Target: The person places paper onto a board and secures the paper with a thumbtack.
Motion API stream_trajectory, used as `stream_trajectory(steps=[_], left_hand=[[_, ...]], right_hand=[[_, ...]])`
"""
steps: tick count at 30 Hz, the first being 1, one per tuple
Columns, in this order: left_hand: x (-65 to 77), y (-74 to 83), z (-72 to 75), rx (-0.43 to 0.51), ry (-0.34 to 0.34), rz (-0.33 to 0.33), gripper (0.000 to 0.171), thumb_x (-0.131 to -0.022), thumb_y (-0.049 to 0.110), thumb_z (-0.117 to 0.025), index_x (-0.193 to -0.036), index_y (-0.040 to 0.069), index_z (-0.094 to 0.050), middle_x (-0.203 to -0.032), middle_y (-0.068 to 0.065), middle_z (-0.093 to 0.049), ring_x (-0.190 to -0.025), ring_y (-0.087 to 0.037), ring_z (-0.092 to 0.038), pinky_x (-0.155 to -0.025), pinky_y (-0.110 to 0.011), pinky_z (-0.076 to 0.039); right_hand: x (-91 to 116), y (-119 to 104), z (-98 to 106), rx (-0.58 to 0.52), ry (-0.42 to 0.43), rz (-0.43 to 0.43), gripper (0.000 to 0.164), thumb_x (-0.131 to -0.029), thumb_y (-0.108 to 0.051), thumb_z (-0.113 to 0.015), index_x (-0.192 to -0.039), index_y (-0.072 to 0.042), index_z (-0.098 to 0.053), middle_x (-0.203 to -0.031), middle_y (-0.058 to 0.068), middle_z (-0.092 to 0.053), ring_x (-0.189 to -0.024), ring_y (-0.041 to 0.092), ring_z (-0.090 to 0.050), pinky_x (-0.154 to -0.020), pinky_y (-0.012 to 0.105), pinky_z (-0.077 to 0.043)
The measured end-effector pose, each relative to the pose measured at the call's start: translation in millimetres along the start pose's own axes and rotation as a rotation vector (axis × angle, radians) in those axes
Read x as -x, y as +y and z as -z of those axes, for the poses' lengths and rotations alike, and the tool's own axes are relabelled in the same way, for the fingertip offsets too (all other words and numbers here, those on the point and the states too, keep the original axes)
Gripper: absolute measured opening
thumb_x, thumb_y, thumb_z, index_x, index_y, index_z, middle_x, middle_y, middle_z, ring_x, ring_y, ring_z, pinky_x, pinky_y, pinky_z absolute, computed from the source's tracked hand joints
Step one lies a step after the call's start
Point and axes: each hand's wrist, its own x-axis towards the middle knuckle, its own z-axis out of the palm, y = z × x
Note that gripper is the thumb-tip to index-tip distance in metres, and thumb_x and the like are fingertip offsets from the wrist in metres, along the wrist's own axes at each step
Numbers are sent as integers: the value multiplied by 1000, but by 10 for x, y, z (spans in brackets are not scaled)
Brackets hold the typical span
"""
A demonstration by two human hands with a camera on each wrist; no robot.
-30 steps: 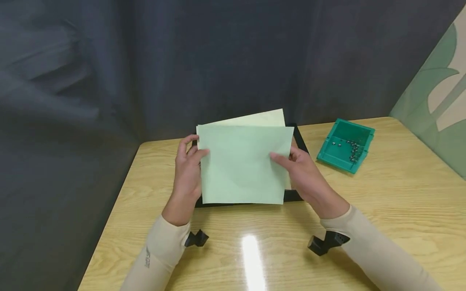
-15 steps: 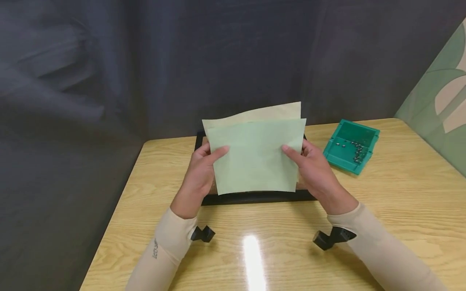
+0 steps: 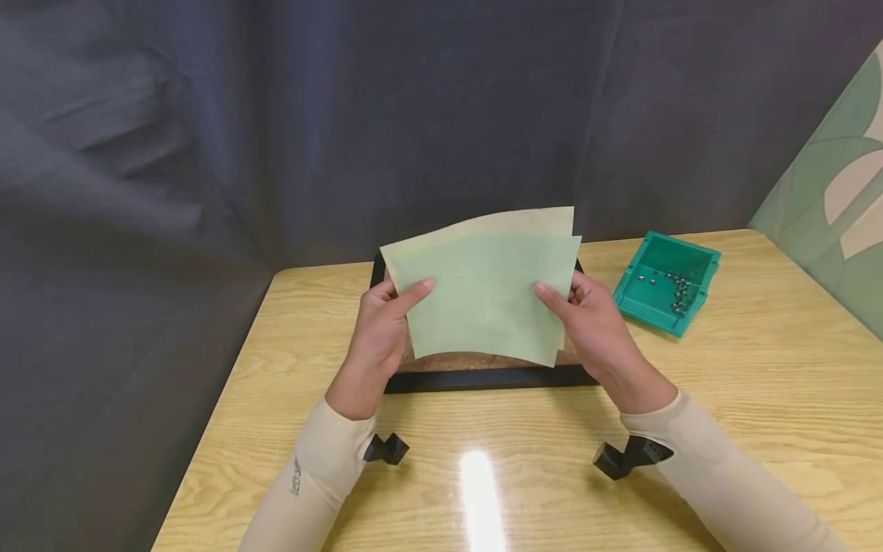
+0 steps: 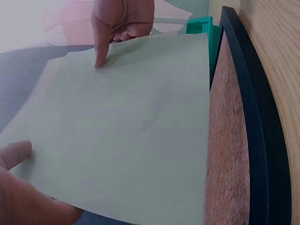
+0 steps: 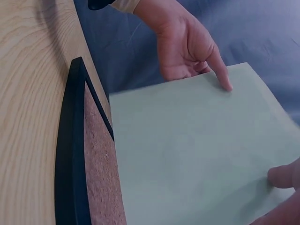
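Two sheets of paper are held up between the hands: a pale green sheet (image 3: 486, 299) in front and a cream sheet (image 3: 524, 222) behind it, showing along the top. My left hand (image 3: 379, 326) pinches their left edge, thumb on the green face and fingers behind. At the right edge, my right hand (image 3: 596, 330) pinches them the same way. The sheets bow slightly and sit a little out of line. Below and behind them lies a cork board (image 5: 101, 164) with a black frame (image 3: 483, 379); the paper covers most of it.
A teal plastic box (image 3: 645, 303) with several small metallic pieces (image 3: 679, 291) lies at the right on the wooden table (image 3: 759, 383). A dark curtain (image 3: 428, 115) hangs along the back and left. A patterned green and beige panel (image 3: 841, 176) stands at the right.
Both hands and the sheets have shifted slightly right in the head view. The left fingers have closed in around the edge, and the cream sheet's upper left corner now sits nearer the green sheet's.
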Motion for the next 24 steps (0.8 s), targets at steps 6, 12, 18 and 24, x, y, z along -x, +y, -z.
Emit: stream_trajectory(steps=[6, 12, 18, 24], left_hand=[[-20, -7, -17, -62, 14, -27, 34, -92, 15, -71, -125, 6, -66, -111, 2, -62, -110, -15, -58, -92, -28, -51], [-8, -21, -21, -73, 56, -32, 14, -89, 7, -72, -103, 8, -71, -95, 6, -65, -100, -14, -57, -93, -31, -47], [-34, -54, -9, -137, 22, 25, 13, -90, 9, -72, -103, 9, -73, -109, 5, -63, -109, -16, -55, -96, -36, -46], [-27, -65, -29, -225, 25, 69, 21, -93, 19, -71, -109, 5, -73, -108, -2, -67, -109, -25, -63, -100, -50, -50]], right_hand=[[-15, 20, 0, 17, 6, -5, 51, -102, -34, -56, -144, -6, -49, -127, -1, -63, -107, 3, -64, -87, 22, -54], [-49, 53, -6, 31, -8, -52, 51, -100, -35, -60, -141, -6, -51, -122, -1, -62, -112, 12, -57, -95, 29, -47], [-60, 88, -18, 61, -47, -78, 50, -100, -33, -60, -141, -5, -50, -137, 13, -57, -119, 22, -56, -99, 36, -47], [-67, 108, -45, 66, -85, -34, 48, -102, -31, -57, -142, -7, -48, -137, 13, -55, -113, 14, -60, -93, 32, -53]])
